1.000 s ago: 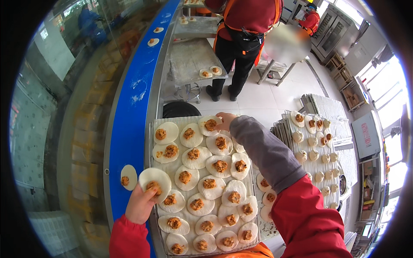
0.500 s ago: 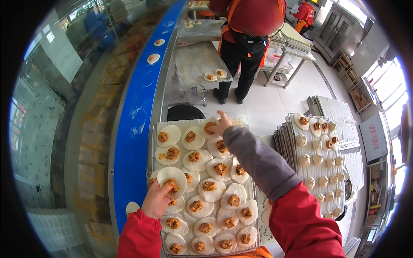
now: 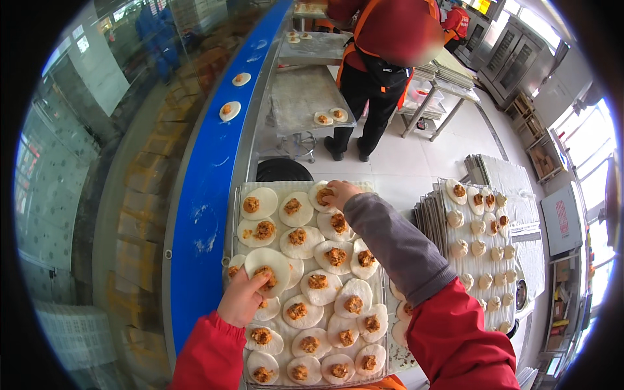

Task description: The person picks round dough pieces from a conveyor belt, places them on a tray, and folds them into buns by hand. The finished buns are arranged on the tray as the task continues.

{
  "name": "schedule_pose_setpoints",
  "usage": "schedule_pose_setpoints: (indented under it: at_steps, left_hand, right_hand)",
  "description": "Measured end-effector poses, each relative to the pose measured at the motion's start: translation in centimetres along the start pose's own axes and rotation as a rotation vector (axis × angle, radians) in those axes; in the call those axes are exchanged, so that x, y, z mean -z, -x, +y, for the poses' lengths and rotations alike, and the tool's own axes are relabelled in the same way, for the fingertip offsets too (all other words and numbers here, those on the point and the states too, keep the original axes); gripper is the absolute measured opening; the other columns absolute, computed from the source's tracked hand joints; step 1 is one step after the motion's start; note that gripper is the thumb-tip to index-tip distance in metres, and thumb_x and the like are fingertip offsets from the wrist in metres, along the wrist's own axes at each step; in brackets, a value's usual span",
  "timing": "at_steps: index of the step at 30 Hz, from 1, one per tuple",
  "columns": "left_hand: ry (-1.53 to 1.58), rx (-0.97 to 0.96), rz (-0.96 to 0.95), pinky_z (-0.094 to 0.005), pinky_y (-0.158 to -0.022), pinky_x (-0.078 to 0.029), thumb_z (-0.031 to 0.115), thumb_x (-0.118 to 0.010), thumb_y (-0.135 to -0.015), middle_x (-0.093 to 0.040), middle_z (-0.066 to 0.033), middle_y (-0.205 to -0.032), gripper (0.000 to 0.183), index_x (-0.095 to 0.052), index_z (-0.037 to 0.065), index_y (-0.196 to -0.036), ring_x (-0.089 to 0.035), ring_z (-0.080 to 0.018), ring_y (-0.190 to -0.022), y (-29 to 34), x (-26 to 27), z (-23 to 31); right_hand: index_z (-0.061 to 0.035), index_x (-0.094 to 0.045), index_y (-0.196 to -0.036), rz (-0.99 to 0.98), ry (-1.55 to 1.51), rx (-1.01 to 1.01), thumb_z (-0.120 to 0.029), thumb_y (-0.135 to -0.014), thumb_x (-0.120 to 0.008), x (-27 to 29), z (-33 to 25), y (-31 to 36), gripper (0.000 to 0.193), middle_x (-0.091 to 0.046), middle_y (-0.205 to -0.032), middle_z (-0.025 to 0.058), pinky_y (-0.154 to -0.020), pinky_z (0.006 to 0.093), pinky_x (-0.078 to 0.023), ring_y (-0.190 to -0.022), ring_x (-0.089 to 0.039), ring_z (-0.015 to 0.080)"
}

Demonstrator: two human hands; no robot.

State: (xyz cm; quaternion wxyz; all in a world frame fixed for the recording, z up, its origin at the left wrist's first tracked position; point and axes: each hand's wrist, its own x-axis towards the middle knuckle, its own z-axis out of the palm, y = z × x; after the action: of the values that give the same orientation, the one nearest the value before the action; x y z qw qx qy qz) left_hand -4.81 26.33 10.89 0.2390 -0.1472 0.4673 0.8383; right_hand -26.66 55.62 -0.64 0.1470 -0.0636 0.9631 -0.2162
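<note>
The left hand [image 3: 239,300] pinches a dough disc [image 3: 273,258] by its near edge, the thumb on top reaching the filling [image 3: 268,275] and most of the fingers hidden underneath. That disc lies just beyond the left fingertips, over the left side of the tray [image 3: 278,188]; it overlaps others in view, but whether it touches them is unclear. It looks nearly round, with no marked long axis. The right hand [image 3: 343,194] is well ahead and to the right, at the tray's far end, its fingers curled down onto the filling of a second disc [image 3: 316,197]; whether they grip it or only press is hidden. From the right hand, the held disc lies back toward the body and to the left, so the left hand is much the nearer to it. The tray's long axis runs away from the body, filled discs spread between and below the hands. Left of the left hand runs a blue belt [image 3: 205,188]; right of the right forearm stand pleated buns [image 3: 459,247].
</note>
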Motion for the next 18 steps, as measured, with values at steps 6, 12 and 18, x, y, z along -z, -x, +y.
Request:
schedule_pose_setpoints:
  at_steps: [6, 12, 18]
  left_hand:
    - [-0.104, -0.049, -0.095, -0.0307, -0.086, -0.053, 0.009, -0.058, -0.096, -0.06, -0.0039, -0.117, 0.037, -0.048, 0.006, -0.132, -0.059, -0.0133, -0.105, -6.9, -6.0, 1.5]
    - [-0.434, -0.059, -0.166, -0.0311, -0.084, -0.054, 0.008, -0.062, -0.092, -0.063, -0.0072, -0.112, 0.039, -0.05, 0.002, -0.129, -0.064, -0.0145, -0.098, -21.5, -13.0, -0.5]
    - [-1.409, -0.29, -0.02, -0.0424, -0.088, -0.052, 0.02, -0.076, -0.074, -0.065, -0.0184, -0.116, 0.056, -0.056, 0.003, -0.124, -0.064, -0.03, -0.106, -32.0, -14.6, -5.1]
  right_hand:
    - [-0.015, -0.059, -0.131, 0.247, -0.316, -0.017, -0.04, -0.086, -0.07, 4.9, 4.1, 2.4, 0.052, -0.056, -0.13, 0.0164, -0.097, 0.0402, -0.049, -0.113, -0.06, 0.0336]
    - [-0.0103, -0.064, -0.124, 0.089, -0.458, 0.118, -0.022, -0.091, -0.068, 11.6, 8.4, 14.0, 0.035, -0.061, -0.119, 0.016, -0.083, 0.0337, -0.055, -0.097, -0.069, 0.0235]
    - [-0.0019, -0.06, -0.123, 0.079, -0.548, 0.11, -0.005, -0.091, -0.062, 16.6, 10.8, 28.8, 0.032, -0.058, -0.116, 0.0106, -0.084, 0.03, -0.053, -0.102, -0.066, 0.0177]
